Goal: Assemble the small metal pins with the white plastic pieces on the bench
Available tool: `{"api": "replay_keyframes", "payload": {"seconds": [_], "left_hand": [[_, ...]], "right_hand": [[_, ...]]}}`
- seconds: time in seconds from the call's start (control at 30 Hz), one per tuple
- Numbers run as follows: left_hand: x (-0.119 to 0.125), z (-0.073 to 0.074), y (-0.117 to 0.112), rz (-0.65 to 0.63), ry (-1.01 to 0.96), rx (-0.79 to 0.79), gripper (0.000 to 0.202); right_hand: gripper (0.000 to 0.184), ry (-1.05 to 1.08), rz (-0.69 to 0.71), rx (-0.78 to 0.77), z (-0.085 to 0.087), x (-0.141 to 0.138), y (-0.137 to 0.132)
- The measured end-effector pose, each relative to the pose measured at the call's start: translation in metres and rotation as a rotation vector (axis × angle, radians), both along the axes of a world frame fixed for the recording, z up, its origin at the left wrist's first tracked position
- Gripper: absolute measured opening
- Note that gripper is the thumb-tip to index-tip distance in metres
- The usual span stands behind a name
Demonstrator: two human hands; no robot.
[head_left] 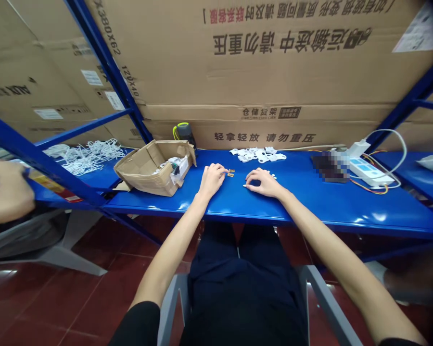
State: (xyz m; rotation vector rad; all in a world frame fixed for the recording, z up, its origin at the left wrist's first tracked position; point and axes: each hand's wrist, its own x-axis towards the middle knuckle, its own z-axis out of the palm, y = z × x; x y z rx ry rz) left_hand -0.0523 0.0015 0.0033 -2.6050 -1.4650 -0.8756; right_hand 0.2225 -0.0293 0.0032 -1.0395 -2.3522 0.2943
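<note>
My left hand (212, 179) rests on the blue tabletop (310, 202) with bent fingers held close together. Its fingertips reach a few small brass-coloured pieces (231, 173); whatever lies under the fingers is hidden. To the right, the thumb and forefinger of my right hand (265, 183) curve into a pinch. A small white piece (244, 185) shows at those fingertips, too tiny to name exactly. Several more small white bits (273, 176) lie just behind my right hand. Farther back, flat white plastic parts with round holes (260, 154) form a loose pile.
An open cardboard box (144, 175) with small items stands left, before a dark cylinder with a yellow-green loop (184, 132). On the right are a white power strip (371, 170), cables and a blurred dark object (330, 166). Another person's hand (9, 192) is beyond the blue post (46, 163).
</note>
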Motion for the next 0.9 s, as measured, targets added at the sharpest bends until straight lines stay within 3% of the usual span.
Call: {"api": "replay_keyframes", "payload": {"seconds": [0.2, 0.33, 0.47, 0.67, 0.77, 0.9], "left_hand": [[0.002, -0.004, -0.004, 0.057, 0.021, 0.021, 0.029], [0.005, -0.004, -0.006, 0.072, 0.045, 0.022, 0.028], [0.005, -0.004, -0.006, 0.054, 0.067, 0.02, 0.03], [0.011, 0.001, -0.013, -0.069, 0.113, 0.023, 0.028], [0.017, 0.003, -0.018, -0.145, 0.115, 0.015, 0.025], [0.021, 0.004, -0.02, -0.177, 0.122, -0.001, 0.023]], "right_hand": [[0.016, 0.005, 0.082, -0.008, 0.004, -0.001, -0.004], [0.018, -0.004, 0.054, -0.008, 0.004, -0.002, -0.004], [0.019, -0.002, -0.116, 0.051, 0.002, 0.001, 0.001], [0.02, 0.031, -0.616, 0.16, -0.003, 0.016, 0.014], [0.023, 0.005, -0.671, 0.199, -0.005, 0.022, 0.016], [0.022, -0.054, -0.626, 0.212, -0.006, 0.022, 0.013]]}}
